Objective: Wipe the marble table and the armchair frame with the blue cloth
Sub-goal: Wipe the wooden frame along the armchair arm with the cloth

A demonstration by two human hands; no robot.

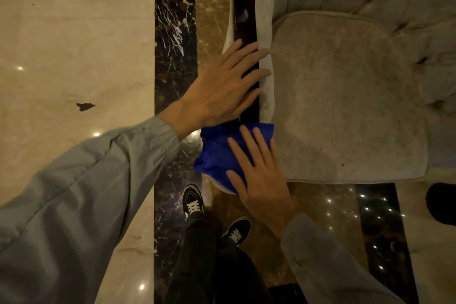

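Note:
A grey tufted armchair fills the upper right, with a pale seat cushion (pixel 345 96). Its dark glossy wooden arm frame (pixel 244 7) runs from the top down to the chair's front corner. My left hand (pixel 222 86) rests flat on that frame, fingers straight and spread. The blue cloth (pixel 217 153) is draped over the front end of the arm. My right hand (pixel 259 170) presses on the cloth with straight fingers. No marble table is in view.
Polished marble floor lies below: a beige slab (pixel 74 57) on the left, a dark veined strip (pixel 172 32) beside the chair. My black sneakers (pixel 195 202) stand just below the cloth. A dark rounded object (pixel 441 202) sits at the right edge.

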